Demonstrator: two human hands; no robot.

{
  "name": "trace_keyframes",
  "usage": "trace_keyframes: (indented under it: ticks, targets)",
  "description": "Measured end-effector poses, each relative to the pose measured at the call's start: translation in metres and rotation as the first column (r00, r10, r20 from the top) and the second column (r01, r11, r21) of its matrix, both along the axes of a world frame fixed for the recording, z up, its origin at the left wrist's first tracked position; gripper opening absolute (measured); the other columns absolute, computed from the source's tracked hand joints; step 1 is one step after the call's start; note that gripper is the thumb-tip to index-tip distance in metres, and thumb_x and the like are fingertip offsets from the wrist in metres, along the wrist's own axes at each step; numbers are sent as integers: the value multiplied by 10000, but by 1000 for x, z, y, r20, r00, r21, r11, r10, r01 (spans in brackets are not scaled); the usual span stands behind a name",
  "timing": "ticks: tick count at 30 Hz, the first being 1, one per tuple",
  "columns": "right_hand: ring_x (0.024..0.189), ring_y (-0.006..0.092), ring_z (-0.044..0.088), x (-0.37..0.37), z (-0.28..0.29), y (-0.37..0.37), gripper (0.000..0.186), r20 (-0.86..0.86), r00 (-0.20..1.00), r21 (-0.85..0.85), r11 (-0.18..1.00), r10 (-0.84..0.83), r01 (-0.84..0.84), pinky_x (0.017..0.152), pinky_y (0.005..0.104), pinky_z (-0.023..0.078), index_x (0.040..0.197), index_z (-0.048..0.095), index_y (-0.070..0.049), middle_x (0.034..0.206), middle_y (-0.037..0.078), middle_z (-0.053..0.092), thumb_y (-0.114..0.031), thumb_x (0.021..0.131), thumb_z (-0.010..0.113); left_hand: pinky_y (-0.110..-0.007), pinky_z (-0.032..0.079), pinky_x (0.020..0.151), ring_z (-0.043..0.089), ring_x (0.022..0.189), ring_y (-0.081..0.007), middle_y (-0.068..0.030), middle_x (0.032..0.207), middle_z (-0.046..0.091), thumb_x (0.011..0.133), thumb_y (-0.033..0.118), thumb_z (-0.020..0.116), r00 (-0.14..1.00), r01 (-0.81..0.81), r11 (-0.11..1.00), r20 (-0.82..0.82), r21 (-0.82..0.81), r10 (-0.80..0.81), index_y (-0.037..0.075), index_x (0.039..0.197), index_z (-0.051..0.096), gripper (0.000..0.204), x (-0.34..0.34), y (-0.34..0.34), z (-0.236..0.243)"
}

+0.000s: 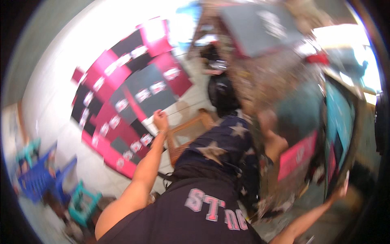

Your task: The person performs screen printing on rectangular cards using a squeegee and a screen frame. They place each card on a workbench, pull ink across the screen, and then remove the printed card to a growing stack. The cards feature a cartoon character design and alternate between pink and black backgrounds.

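Note:
My left hand (161, 120) hangs out over the floor with its fingers curled in, and nothing shows in it. Beyond it, many flat pink, black and grey printed pieces (150, 91) lie in overlapping rows on white tiles. My right hand (340, 190) reaches out to the far right beside the edge of an upright blue-green panel (339, 107); its fingers look stretched out, though blurred. Another smeared hand (276, 144) with a dark band shows by a worktable (260, 75); I cannot tell whose it is. A pink printed piece (297, 156) is near it.
A wooden stool (185, 136) stands beside my star-patterned clothing. Blue plastic chairs (42, 173) and a green stool (84, 203) are at the lower left. A grey printed piece (260, 28) lies on the table's far end. A round black object (222, 93) is by the table's side.

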State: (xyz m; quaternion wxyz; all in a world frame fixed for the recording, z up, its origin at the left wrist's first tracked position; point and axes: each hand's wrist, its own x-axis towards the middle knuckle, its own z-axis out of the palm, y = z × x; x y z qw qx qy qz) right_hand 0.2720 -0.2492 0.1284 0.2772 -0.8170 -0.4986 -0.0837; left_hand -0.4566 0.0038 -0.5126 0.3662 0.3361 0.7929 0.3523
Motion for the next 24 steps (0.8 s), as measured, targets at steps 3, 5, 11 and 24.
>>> trace_keyframes:
  ticks: [3, 5, 11, 24]
  targets:
    - [1227, 265, 647, -37, 12, 15, 450, 340, 940, -123, 992, 29, 14, 1063, 381, 485, 1357, 642, 50, 1333, 155, 685, -245, 1084, 440, -256, 541, 719, 642, 777, -101, -56, 904, 682, 1009, 97, 627, 888, 241, 910, 301, 337, -347, 4, 1155, 659, 176, 85, 51, 195]
    - [1001, 261, 698, 12, 19, -35, 501, 305, 913, 118, 962, -271, 247, 913, 370, 526, 1287, 686, 44, 1204, 161, 741, -367, 1041, 541, -247, 526, 724, 636, 804, -95, -52, 909, 680, 1002, 58, 634, 764, 378, 764, 290, 523, -577, -1, 1137, 674, 152, 146, 62, 287]
    - [728, 346, 566, -44, 36, 32, 591, 456, 786, 60, 896, -417, 441, 755, 389, 482, 999, 673, -25, 802, 202, 586, -589, 987, 499, -437, 494, 1001, 641, 1145, -348, -180, 1226, 681, 903, 116, 725, -187, 700, -419, -418, 578, -889, 11, 1260, 672, 376, 368, 50, 392]
    - [696, 427, 674, -42, 69, 50, 705, 351, 830, 149, 901, -433, 407, 734, 476, 522, 707, 675, 70, 713, 305, 658, -600, 900, 569, -516, 146, 1290, 299, 1547, -276, -95, 1612, 437, 880, 557, 702, -615, 489, -869, -736, -72, -284, 84, 1544, 457, 851, 485, 21, 369]
